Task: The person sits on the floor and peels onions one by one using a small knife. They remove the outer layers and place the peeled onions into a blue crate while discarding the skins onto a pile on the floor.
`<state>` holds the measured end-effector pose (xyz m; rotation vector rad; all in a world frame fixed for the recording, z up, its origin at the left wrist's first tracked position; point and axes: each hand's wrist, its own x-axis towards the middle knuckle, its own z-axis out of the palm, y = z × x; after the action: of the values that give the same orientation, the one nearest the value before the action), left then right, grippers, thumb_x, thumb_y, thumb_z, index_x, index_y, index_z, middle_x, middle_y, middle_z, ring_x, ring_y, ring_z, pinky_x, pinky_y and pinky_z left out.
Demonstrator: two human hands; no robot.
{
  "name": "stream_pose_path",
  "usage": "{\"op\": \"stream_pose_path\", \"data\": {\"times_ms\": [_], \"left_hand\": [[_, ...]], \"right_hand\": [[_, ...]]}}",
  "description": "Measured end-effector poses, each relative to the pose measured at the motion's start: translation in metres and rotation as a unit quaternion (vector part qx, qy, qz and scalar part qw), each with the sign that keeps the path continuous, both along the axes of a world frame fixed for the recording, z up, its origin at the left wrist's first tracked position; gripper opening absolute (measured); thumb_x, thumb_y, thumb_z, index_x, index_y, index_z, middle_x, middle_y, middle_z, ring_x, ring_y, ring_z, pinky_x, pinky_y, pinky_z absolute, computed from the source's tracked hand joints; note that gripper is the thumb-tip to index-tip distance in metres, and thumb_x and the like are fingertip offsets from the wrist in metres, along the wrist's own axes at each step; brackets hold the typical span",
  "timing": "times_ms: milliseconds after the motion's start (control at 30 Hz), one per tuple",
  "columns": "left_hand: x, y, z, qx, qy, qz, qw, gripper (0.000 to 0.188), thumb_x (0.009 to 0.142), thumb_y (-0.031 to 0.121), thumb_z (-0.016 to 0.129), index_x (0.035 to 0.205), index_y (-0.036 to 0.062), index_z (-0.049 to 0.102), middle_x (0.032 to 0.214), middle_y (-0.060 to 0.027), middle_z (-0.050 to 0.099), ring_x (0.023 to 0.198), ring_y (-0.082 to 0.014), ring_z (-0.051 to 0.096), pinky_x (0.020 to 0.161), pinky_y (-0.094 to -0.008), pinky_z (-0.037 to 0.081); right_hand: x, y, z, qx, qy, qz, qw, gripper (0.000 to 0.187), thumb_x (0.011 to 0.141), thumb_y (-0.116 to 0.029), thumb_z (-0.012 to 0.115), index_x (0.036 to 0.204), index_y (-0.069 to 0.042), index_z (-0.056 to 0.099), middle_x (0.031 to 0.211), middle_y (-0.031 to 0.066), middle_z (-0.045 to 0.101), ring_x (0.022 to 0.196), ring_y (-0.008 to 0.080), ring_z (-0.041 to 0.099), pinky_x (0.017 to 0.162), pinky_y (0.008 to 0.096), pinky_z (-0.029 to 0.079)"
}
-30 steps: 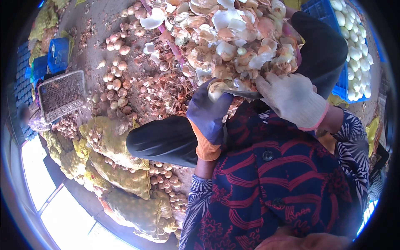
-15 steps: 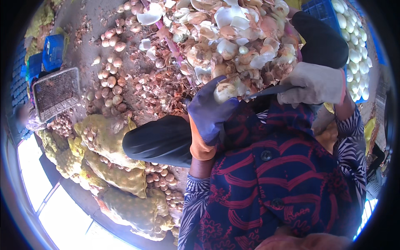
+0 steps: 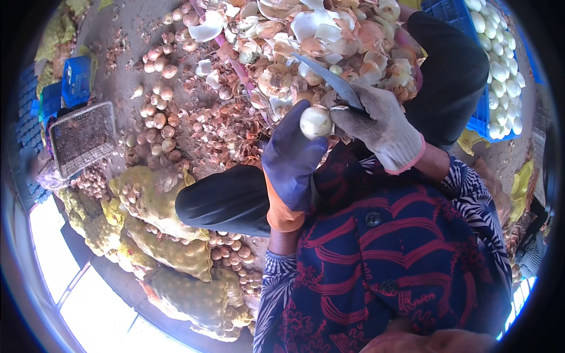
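My left hand (image 3: 293, 150), in a purple and orange glove, grips a pale onion (image 3: 316, 123) between thumb and fingers. A knife (image 3: 329, 80) is held in my right hand (image 3: 381, 126), which wears a grey-white glove. Its blade points away and to the left, above the onion. The right glove's fingertips are right beside the onion; whether they touch its skin I cannot tell. Just beyond both hands lies a heap of onions and loose peelings (image 3: 318, 29).
At the right stands a blue crate (image 3: 478, 117) of peeled white onions (image 3: 500, 70). Unpeeled onions (image 3: 158, 117) and brown skins cover the floor to the left. Farther left are a wire-mesh basket (image 3: 85, 138), blue crates (image 3: 76, 79) and several filled yellow net sacks (image 3: 168, 244).
My right hand has moved left to the onion, and the knife has turned from pointing left to pointing up and away. The onion now shows a whiter surface.
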<state>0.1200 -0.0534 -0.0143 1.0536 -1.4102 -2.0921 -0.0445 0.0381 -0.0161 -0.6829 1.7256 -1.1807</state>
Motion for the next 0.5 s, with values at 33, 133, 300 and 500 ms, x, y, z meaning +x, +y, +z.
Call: {"op": "stream_pose_path", "data": {"times_ms": [33,133,300,500], "left_hand": [[0.002,0.002,0.004,0.018,-0.009,0.005,1.000,0.055,0.093,0.011,0.066,0.143,-0.0075,0.051,0.119,-0.0148,0.067,0.092,-0.0153,0.066,0.081,-0.0285,0.054],[0.006,0.007,-0.001,0.070,-0.010,0.047,0.996,0.053,0.092,0.010,0.071,0.139,-0.0077,0.054,0.121,-0.0150,0.069,0.103,-0.0196,0.069,0.090,-0.0324,0.056],[0.010,0.001,-0.031,-0.161,-0.130,-0.072,0.976,0.050,0.092,-0.001,0.060,0.141,-0.0092,0.052,0.111,-0.0140,0.068,0.078,-0.0109,0.062,0.069,-0.0245,0.051],[0.003,0.002,-0.043,-0.102,-0.096,-0.014,0.990,0.050,0.090,-0.005,0.060,0.139,-0.0088,0.053,0.104,-0.0159,0.072,0.084,-0.0148,0.069,0.073,-0.0259,0.056]], "right_hand": [[0.001,0.001,-0.003,0.000,0.050,0.008,0.999,0.027,0.092,-0.014,0.074,0.113,0.001,0.066,0.086,0.0080,0.068,0.073,0.0143,0.065,0.066,0.0310,0.053],[0.009,0.004,-0.029,-0.141,0.203,0.043,0.968,0.032,0.088,-0.015,0.077,0.116,-0.001,0.067,0.092,0.0120,0.070,0.078,0.0229,0.069,0.070,0.0337,0.054],[0.003,0.004,-0.046,-0.177,0.271,0.092,0.942,0.035,0.085,-0.016,0.077,0.116,-0.004,0.068,0.100,0.0148,0.071,0.089,0.0319,0.071,0.074,0.0382,0.056],[0.001,-0.005,-0.060,-0.110,0.303,0.112,0.940,0.029,0.085,-0.015,0.075,0.112,-0.006,0.068,0.099,0.0143,0.071,0.086,0.0349,0.070,0.072,0.0393,0.056]]}}
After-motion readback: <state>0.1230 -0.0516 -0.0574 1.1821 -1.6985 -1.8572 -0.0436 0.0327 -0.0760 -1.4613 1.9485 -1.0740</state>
